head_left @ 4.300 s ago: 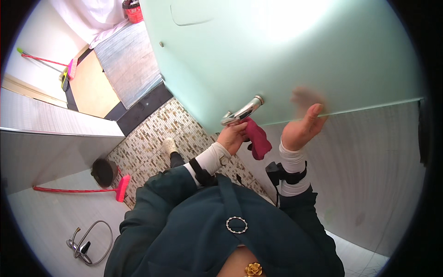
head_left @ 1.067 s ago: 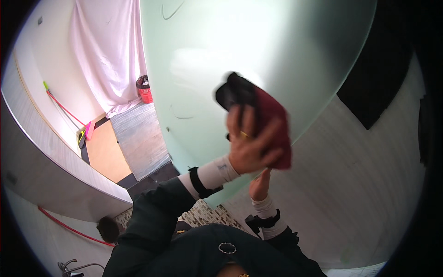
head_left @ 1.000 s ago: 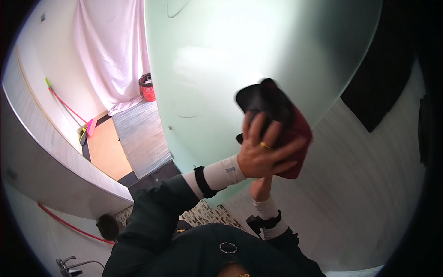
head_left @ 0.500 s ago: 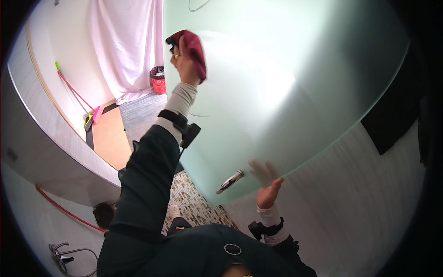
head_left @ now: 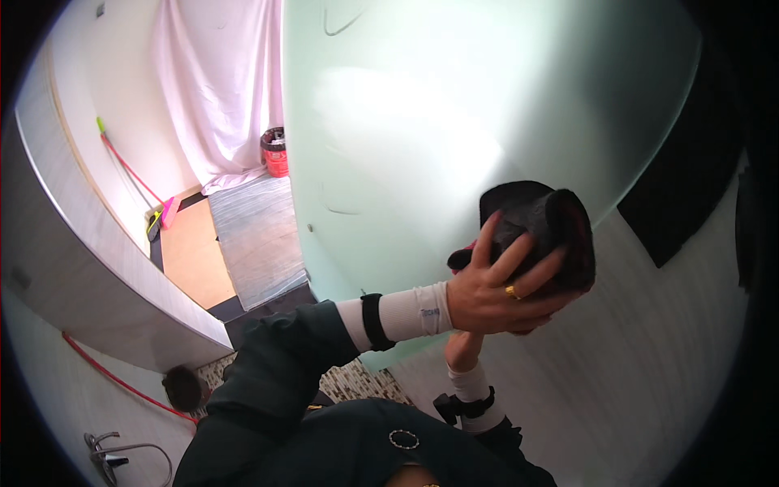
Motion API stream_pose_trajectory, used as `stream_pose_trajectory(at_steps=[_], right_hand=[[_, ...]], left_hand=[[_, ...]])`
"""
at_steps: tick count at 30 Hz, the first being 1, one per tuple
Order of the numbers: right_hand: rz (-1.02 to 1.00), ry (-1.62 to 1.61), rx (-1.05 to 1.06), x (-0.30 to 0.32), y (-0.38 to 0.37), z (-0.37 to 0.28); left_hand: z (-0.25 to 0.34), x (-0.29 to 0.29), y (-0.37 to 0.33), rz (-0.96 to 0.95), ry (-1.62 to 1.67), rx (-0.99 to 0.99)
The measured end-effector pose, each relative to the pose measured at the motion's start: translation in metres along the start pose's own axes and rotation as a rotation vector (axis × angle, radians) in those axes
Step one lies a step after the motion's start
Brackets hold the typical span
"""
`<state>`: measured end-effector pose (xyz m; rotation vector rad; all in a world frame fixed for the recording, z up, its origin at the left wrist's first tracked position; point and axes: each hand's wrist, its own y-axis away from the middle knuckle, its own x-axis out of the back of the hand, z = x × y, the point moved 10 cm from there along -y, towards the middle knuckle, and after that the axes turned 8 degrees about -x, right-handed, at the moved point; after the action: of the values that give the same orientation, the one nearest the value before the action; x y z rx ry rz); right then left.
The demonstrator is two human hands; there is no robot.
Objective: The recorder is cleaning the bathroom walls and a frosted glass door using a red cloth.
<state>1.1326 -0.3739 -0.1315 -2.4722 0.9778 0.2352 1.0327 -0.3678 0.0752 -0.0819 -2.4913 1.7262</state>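
A folded cloth [head_left: 523, 203], black with dark red parts, is gripped in my left hand [head_left: 511, 284], which wears a gold ring. Its fingers spread over the cloth's near side, by the lower right edge of a pale green frosted glass panel [head_left: 406, 211]. My right hand [head_left: 464, 351] is raised just below and behind the left one. Its fingers are mostly hidden, so whether it also grips the cloth does not show. Thin curved streaks mark the glass.
A red bin [head_left: 276, 158] stands by a pink curtain [head_left: 227, 89] at the far left. A pink broom [head_left: 170, 213] leans at the wall. A shower fitting [head_left: 104, 458] is at the lower left, near a red hose [head_left: 130, 381] and a dark bucket-like thing [head_left: 185, 390].
My left hand has brought the cloth from the upper left of the glass down and right to my right hand. The cloth now shows mostly its black side. The metal handle is now hidden.
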Motion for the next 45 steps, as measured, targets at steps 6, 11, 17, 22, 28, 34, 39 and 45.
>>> stream_pose_trajectory(at_steps=[6,11,17,22,28,34,39,45], right_hand=[[0.035,0.055,-0.003,0.057,0.008,0.04],[0.051,0.178,0.051,0.025,0.004,0.017],[0.302,0.236,0.111,0.043,0.013,0.016],[0.533,0.26,0.19,0.051,0.022,0.007],[0.723,0.266,0.238,0.07,0.036,0.012],[0.768,0.296,0.297,0.057,0.035,0.001],[0.918,0.326,0.303,0.049,0.037,-0.004],[0.865,0.463,0.317,0.068,0.042,-0.004]], left_hand=[[-0.041,0.005,0.004,0.022,0.024,-0.002],[-0.137,0.023,0.028,-0.079,-0.091,0.189],[-0.247,0.047,0.077,-0.168,-0.228,0.306],[-0.385,0.073,0.161,-0.025,-0.264,0.583],[-0.528,0.094,0.217,0.011,-0.201,0.883],[-0.418,0.076,0.142,0.039,-0.281,0.517],[-0.246,0.042,0.084,-0.223,0.246,0.004],[-0.299,0.051,0.101,-0.132,0.076,-0.005]])
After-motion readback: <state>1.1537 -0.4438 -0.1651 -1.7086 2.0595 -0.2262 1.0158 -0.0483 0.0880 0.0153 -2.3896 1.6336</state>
